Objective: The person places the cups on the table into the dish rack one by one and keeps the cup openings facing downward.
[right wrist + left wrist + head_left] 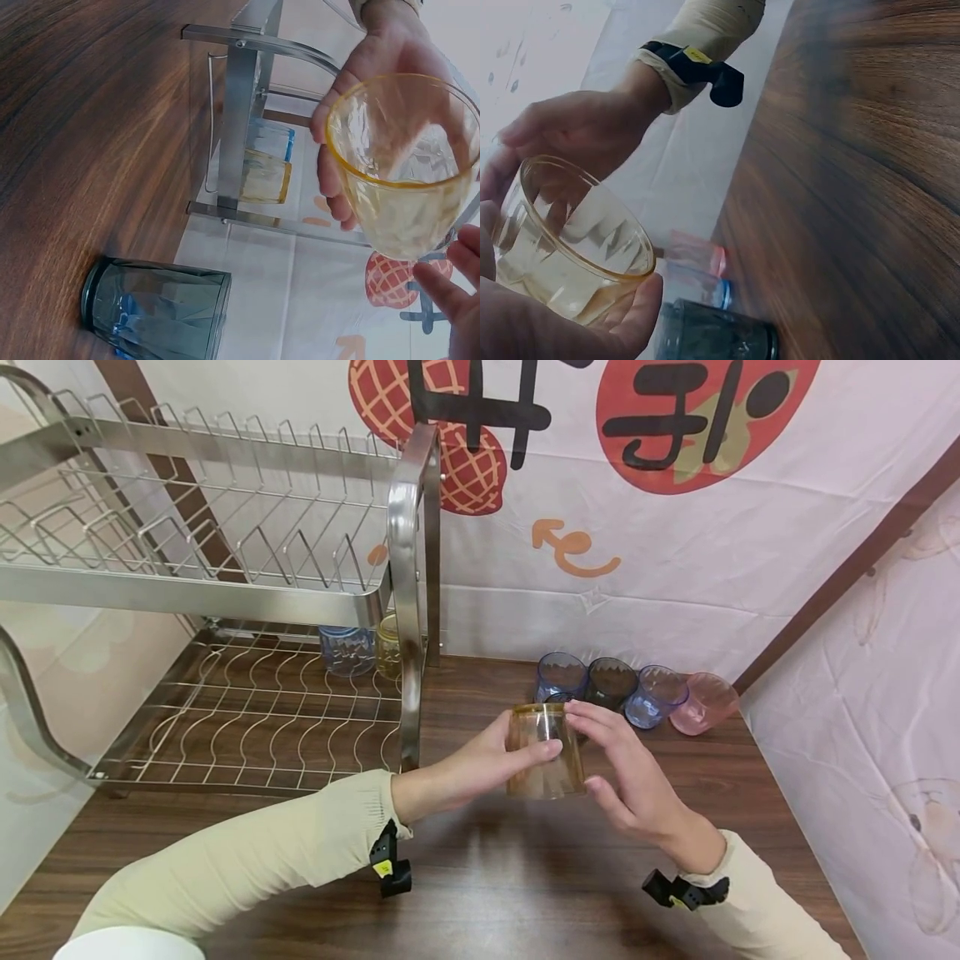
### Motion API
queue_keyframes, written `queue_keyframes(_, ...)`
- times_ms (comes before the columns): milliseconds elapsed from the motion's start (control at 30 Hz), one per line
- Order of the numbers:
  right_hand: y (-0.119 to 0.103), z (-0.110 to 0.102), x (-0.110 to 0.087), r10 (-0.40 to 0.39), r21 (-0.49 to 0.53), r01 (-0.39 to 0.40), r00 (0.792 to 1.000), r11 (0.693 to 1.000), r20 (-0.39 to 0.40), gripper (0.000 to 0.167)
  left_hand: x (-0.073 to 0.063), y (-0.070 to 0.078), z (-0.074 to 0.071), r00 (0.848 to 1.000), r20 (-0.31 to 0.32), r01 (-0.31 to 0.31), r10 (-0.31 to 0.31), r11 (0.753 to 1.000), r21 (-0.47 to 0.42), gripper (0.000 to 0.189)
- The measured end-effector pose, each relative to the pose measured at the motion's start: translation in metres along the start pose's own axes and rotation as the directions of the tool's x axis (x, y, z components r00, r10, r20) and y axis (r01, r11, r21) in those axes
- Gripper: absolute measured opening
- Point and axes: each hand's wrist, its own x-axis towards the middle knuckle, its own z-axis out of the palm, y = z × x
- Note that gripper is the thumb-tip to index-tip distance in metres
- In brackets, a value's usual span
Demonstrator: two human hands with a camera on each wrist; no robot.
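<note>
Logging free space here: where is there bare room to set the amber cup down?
Bare tabletop lies between left sleeve and right sleeve, on the near side of the amber cup. The lower rack shelf has open wire left of its blue cup and yellow cup. Crowded: by the back cloth, where coloured cups stand close together.

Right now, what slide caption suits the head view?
Left hand holds an amber glass, right hand close by, metal rack off to the left.

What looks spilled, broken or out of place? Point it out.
Nothing stands out: no spill shows, the held glass looks whole, and the rack and the other glasses look undamaged as far as they show.
</note>
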Motion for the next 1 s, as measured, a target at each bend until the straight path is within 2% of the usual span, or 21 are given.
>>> queue_keyframes(100,0.000,-0.001,0.002,-0.007,-0.007,0.006,0.994,1.000,-0.105,0.058,-0.001,-0.002,-0.001,1.000,-0.009,0.001,-0.001,1.000,0.008,0.064)
queue_keyframes(200,-0.001,-0.002,0.004,0.001,-0.008,-0.003,0.979,1.000,-0.203,0.055,-0.002,-0.003,-0.002,1.000,-0.005,-0.012,0.012,1.000,0.004,0.063)
queue_keyframes(367,0.003,-0.004,0.004,0.066,0.008,-0.067,0.954,0.998,-0.294,0.054,-0.003,-0.005,-0.004,0.998,0.007,-0.063,0.063,0.997,0.043,0.064)
queue_keyframes(433,0.005,-0.005,0.003,0.116,0.023,-0.115,0.944,0.993,-0.309,0.053,-0.004,-0.004,-0.005,0.995,0.015,-0.096,0.095,0.993,0.064,0.065)
queue_keyframes(600,0.013,-0.009,-0.003,0.266,0.065,-0.259,0.909,0.964,-0.320,0.029,-0.006,-0.003,-0.006,0.988,0.019,-0.154,0.153,0.982,0.113,0.068)
queue_keyframes(733,0.018,-0.011,-0.005,0.330,0.073,-0.325,0.882,0.943,-0.337,0.030,-0.007,-0.004,-0.006,0.985,0.001,-0.173,0.175,0.971,0.166,0.069)
queue_keyframes(1000,0.031,-0.011,-0.011,0.429,0.062,-0.434,0.842,0.899,-0.328,0.031,-0.008,-0.007,-0.010,0.972,0.001,-0.229,0.236,0.940,0.252,0.076)
